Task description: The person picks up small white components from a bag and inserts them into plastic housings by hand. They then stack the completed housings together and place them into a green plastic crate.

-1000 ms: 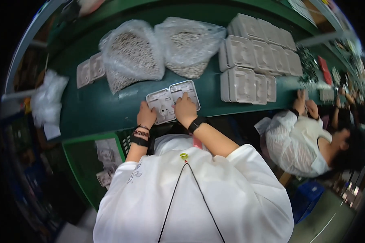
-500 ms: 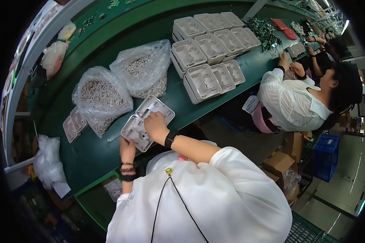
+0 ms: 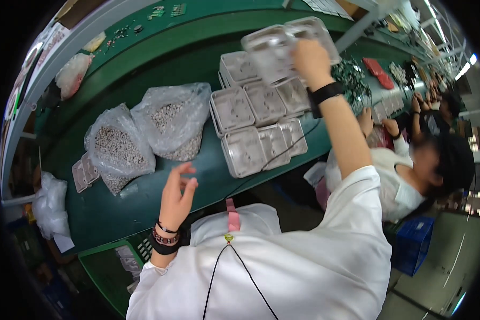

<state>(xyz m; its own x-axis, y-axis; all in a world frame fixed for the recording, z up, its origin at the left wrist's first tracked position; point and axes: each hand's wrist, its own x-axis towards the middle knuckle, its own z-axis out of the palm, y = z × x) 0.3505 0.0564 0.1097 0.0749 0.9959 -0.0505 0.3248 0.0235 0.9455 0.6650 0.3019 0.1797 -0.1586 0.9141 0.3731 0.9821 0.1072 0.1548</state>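
Note:
My right hand [image 3: 313,63] is stretched out to the far right, gripping a light grey, two-part plastic housing [image 3: 268,52]. The housing hangs over the back of the stacked grey housings [image 3: 233,109]; I cannot tell whether it touches them. Above the near edge of the green workbench [image 3: 208,181], my left hand [image 3: 176,197] holds nothing, its fingers apart. Just beyond that hand sits a clear plastic bag of small pale parts [image 3: 170,120]. A second such bag [image 3: 117,146] stands to its left.
Farther left lie a small grey housing [image 3: 84,172] and a clear plastic bundle [image 3: 50,205]. Dark cables [image 3: 353,80] and a red package [image 3: 377,73] lie at the back right. A co-worker in white [image 3: 389,170] sits close on the right. Below is a green crate [image 3: 98,266].
My right hand has carried the two-part housing from in front of me to above the stacks. My left hand has let go of it and opened. The view has shifted.

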